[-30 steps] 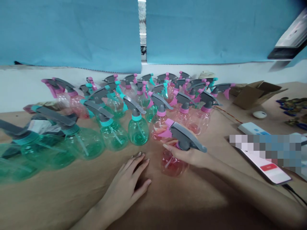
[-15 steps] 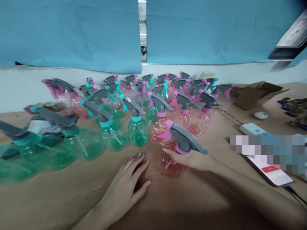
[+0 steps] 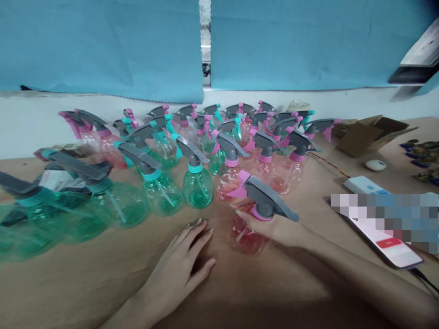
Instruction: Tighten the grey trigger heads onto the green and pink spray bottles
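My right hand (image 3: 270,226) is wrapped round the neck of a pink spray bottle (image 3: 245,235) with a grey trigger head (image 3: 267,198), standing on the brown table (image 3: 85,283). My left hand (image 3: 181,260) lies flat on the table just left of that bottle, fingers stretched out and holding nothing. Right behind stand a green spray bottle (image 3: 197,185) and another pink one (image 3: 228,176).
Several green and pink spray bottles crowd the table's left and back (image 3: 120,201). A phone (image 3: 387,240) with a cable lies at the right, beside a white remote (image 3: 363,185). A cardboard box (image 3: 370,132) and a small white object (image 3: 375,164) sit at the back right. Blue curtains hang behind.
The pink bottle in my right hand has barely shifted; the view has drifted slightly. My left hand stays flat in place.
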A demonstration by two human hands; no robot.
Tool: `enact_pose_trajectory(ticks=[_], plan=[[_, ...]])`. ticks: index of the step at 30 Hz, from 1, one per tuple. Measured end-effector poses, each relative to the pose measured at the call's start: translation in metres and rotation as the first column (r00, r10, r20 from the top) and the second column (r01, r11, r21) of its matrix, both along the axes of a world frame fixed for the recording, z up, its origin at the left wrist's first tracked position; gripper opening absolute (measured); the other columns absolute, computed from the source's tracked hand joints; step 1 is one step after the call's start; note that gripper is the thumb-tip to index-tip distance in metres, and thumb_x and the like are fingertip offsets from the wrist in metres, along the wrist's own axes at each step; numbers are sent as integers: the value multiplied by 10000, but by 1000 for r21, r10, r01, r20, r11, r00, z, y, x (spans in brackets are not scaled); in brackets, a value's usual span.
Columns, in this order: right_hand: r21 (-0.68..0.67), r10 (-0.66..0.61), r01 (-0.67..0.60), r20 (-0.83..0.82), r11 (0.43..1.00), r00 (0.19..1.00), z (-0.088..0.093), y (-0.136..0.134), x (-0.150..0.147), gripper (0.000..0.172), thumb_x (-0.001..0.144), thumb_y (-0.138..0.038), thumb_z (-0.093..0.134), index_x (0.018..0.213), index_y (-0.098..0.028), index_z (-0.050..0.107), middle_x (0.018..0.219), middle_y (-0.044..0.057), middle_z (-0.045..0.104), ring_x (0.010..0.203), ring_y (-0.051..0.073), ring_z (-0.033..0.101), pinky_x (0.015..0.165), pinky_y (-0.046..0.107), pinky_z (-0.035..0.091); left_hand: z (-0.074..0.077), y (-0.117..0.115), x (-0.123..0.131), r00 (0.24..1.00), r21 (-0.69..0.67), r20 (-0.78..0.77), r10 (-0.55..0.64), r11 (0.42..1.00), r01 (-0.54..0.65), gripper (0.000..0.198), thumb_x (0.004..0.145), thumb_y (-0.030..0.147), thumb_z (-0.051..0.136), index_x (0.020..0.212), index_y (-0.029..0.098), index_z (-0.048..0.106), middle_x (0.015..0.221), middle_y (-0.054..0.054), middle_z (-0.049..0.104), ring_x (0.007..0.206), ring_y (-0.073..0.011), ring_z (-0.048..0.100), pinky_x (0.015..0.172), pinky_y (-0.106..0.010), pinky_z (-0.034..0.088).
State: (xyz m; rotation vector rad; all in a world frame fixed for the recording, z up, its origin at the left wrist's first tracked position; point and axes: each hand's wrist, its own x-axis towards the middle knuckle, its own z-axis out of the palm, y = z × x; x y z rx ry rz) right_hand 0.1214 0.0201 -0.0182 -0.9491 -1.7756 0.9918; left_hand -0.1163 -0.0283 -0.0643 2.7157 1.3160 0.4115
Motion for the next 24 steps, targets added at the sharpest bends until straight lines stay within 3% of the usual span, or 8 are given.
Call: enact_pose_trajectory(ticks=[19,24], plan=[[43,-40,34,136,998,990,8,-1,-1,126,780,-274,511,888,-234,561,861,20,654,775,183,640,702,341,551,1,0,1,1000,-11,-14,4,1000,-5,450,910,386,478,1312,192,423,1371,-100,441,1255,-265,396,1007,-455,364],[65,-32,21,171,998,985,1,1,1,126,799,-253,501,900,-242,575,820,3,649,778,177,639,694,328,547,-1,2,1,1000,-15,0,28,999,-28,440,916,380,472,1317,208,418,1367,-84,450,1246,-251,406,1017,-445,348]])
